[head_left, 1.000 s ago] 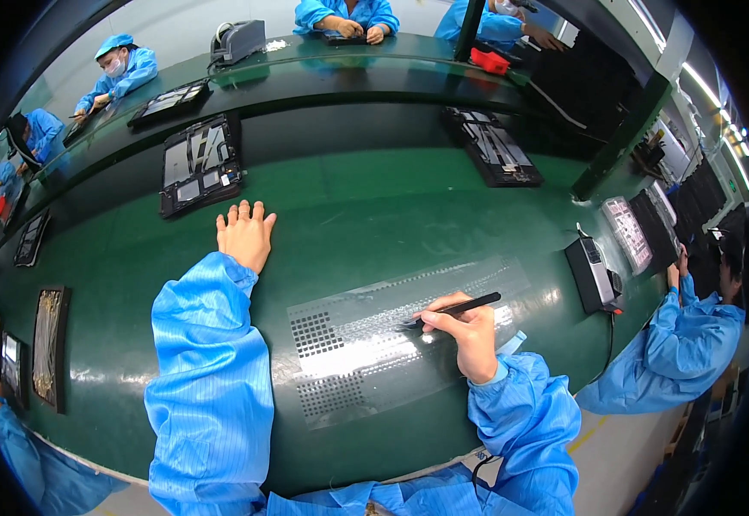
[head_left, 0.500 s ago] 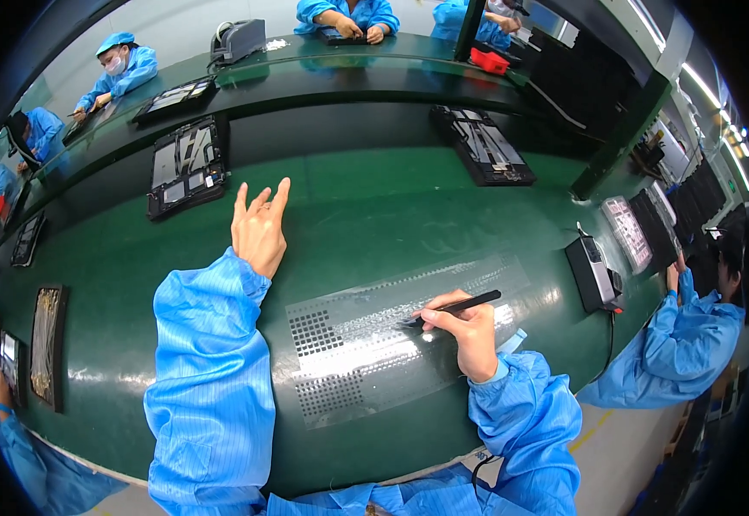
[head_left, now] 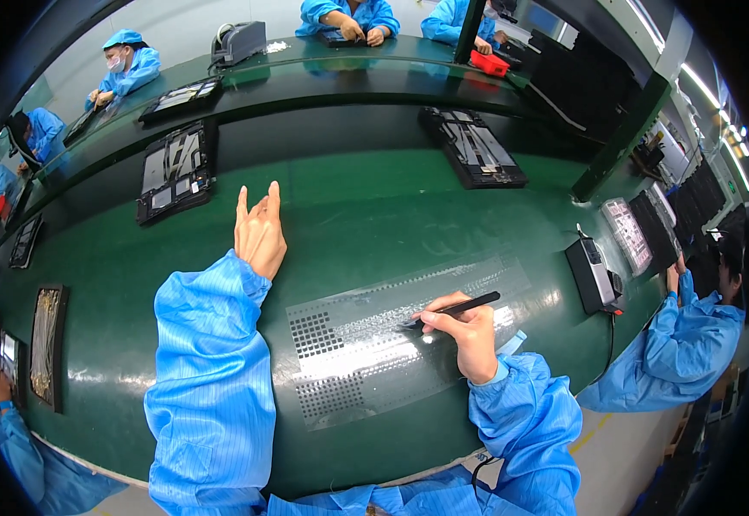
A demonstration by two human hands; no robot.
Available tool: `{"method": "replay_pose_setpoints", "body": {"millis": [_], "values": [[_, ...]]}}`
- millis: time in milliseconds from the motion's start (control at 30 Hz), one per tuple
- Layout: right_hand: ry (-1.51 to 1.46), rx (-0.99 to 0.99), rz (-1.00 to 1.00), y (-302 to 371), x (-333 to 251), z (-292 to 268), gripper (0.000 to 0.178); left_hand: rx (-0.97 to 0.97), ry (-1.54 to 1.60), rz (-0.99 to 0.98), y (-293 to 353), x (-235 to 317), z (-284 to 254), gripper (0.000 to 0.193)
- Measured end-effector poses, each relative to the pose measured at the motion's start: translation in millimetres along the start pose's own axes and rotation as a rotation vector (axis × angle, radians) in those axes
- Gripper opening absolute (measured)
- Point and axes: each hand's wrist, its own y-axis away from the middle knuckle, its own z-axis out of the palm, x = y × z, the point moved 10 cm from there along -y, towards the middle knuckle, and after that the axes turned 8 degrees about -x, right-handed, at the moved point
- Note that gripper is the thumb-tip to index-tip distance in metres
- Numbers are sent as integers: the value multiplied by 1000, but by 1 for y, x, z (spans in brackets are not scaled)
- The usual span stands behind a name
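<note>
My right hand (head_left: 463,337) grips black tweezers (head_left: 475,303), their tip over a clear plastic sheet (head_left: 409,378). Small black squares stand in rows on the sheet, mostly at its left end. Beyond the sheet's far left corner, my left hand (head_left: 260,238) reaches forward above the green table, its fingers apart and nothing in them. Past its fingertips to the left is an opened tablet-like device (head_left: 174,176) in a black tray, its inner parts showing. A similar device (head_left: 475,148) sits farther right at the back.
At right stands a black and grey tape dispenser-like device (head_left: 592,273) with a cable, beside a clear tray (head_left: 626,234) of small parts. A dark tray (head_left: 48,348) of thin strips lies at far left. Co-workers in blue sit around; a green post (head_left: 624,138) rises at right.
Both opened devices at the back have shifted a little to the left. The fingers of my left hand have drawn slightly closer together. My right hand and the tweezers stay almost still.
</note>
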Motion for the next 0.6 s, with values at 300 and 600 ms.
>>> {"method": "replay_pose_setpoints", "body": {"millis": [300, 600], "values": [[11, 3, -12, 0, -1, -1, 7, 163, 158, 30, -1, 1, -20, 22], [9, -1, 0, -1, 2, -8, 8, 148, 108, -24, -1, 3, -17, 11]]}}
